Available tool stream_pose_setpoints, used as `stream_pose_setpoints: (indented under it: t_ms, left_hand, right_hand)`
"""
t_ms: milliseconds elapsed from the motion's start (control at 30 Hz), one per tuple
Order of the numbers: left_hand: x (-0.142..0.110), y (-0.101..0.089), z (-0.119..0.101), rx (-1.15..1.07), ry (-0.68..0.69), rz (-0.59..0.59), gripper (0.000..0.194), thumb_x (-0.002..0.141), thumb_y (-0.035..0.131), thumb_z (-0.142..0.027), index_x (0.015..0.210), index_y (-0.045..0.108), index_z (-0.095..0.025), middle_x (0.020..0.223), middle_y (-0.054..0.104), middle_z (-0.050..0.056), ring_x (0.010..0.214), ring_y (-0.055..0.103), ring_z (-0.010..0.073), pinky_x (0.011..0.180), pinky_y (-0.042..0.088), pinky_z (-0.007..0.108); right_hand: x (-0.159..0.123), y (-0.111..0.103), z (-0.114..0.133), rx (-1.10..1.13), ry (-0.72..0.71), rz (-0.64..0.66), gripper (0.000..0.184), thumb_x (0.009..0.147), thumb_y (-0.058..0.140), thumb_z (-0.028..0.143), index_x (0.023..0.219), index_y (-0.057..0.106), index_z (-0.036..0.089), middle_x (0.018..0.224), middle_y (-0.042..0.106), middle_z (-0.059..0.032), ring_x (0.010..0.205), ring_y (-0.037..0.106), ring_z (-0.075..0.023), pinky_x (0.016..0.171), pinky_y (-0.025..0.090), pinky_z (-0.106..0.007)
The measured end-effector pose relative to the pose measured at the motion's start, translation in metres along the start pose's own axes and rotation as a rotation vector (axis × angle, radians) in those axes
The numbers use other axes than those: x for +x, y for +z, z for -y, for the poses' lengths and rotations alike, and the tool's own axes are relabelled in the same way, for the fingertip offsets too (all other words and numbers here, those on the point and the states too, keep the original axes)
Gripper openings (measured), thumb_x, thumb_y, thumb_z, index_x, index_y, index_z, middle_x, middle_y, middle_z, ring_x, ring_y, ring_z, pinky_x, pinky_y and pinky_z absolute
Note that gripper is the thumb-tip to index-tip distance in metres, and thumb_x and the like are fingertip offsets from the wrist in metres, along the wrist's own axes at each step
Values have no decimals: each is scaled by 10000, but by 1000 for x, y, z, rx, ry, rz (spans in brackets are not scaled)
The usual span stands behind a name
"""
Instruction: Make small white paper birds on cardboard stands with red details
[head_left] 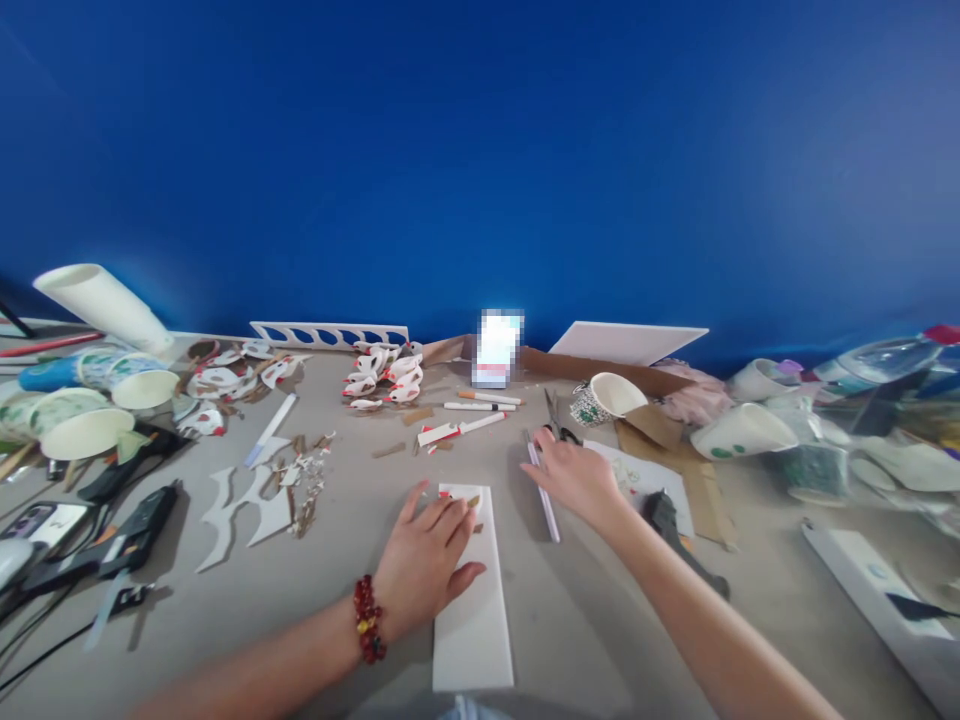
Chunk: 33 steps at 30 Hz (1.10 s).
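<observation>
A long white foam-board strip [474,645] lies lengthwise in front of me. My left hand [427,555], with a red bead bracelet at the wrist, rests flat over its far part, fingers stretched and thumb apart. Small brown and red scraps show by the fingertips. Farther right, my right hand [574,478] reaches to the scissors [553,410], whose blades point away. Its fingertips are at the dark handles; whether they touch is unclear. The thumb is spread, above a pale lilac stick [550,512] on the table.
White bird-shaped cutouts with red marks [384,372] are piled at the back. Pens [484,406], a cutter knife [461,428] and board offcuts [251,510] lie around. A paper cup [616,396] and glue gun [679,540] are right; cups [90,435] and cables left. A phone [496,350] stands by the wall.
</observation>
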<state>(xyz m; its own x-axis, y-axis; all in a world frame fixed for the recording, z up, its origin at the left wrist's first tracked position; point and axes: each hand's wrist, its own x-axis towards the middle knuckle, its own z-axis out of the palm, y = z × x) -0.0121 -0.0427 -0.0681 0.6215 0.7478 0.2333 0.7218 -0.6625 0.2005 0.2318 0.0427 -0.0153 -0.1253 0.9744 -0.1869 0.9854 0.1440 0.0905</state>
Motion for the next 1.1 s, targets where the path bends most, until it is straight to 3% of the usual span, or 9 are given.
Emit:
stream_pose_setpoints:
  t_ms: [100,167,233,367,467,600,733,833,1100]
  left_hand:
    - [-1,-2,-3,6,-24,52,594,939,405,-574,1384,465,-185,1320,591,80,1218,495,236,1152,158,499]
    - [-1,-3,-4,14,-29,80,625,941,373,-596,1395,454,-174,1352,568,89,1232,478,238,1153,145,498]
    - [-3,-4,-4,28,-22,102,639,943,342,-610,1390,463,-170,1382,545,96,1252,459,244,1154,135,497]
    - [-5,-3,-2,51,1,116,640,949,325,-607,1383,474,-161,1407,525,98,1277,437,242,1143,171,472]
    - [-6,-2,-1,53,8,114,651,948,338,-604,1389,463,-142,1418,514,99,1281,428,238,1120,212,457]
    - [-5,-1,-1,47,-5,121,663,948,319,-613,1370,482,-129,1420,512,105,1267,430,248,1091,228,471]
    - [-2,-2,0,20,-11,139,664,952,307,-614,1358,489,-121,1406,525,110,1260,434,248,1102,190,489]
    - [0,-3,3,-12,-3,140,657,955,308,-608,1357,485,-119,1408,522,111,1266,429,244,1106,169,494]
    - [3,-7,9,-67,3,158,646,967,276,-599,1342,500,-124,1411,522,104,1294,391,240,1077,182,467]
  right_hand:
    - [-12,22,3,85,32,-23,303,875,503,241,1169,561,194,851,714,-85,680,664,-236,530,353,-258]
    - [-14,28,1,286,32,-84,301,843,496,205,1124,599,234,846,700,-55,665,636,-206,552,364,-261]
    - [-14,26,-5,670,16,-94,238,826,512,246,1026,642,238,779,670,-32,639,602,-183,577,394,-269]
    - [-19,18,-10,1645,5,119,270,809,549,387,983,653,209,761,653,-57,635,587,-183,584,449,-301]
    - [-22,16,3,1971,-56,158,307,752,659,406,1013,636,246,776,627,-34,671,577,-175,605,462,-303]
    - [-13,17,33,1810,-64,75,210,800,693,415,813,647,211,595,537,24,597,532,-137,616,444,-284]
    - [9,10,52,1660,-109,211,258,782,735,363,961,689,183,639,636,1,593,558,-137,624,454,-288]
    - [25,9,56,1678,-139,316,239,724,780,317,904,718,173,740,675,-26,654,589,-146,633,458,-281]
    - [43,31,58,1607,-236,343,72,751,676,234,769,698,167,674,597,-1,583,485,-115,545,366,-239]
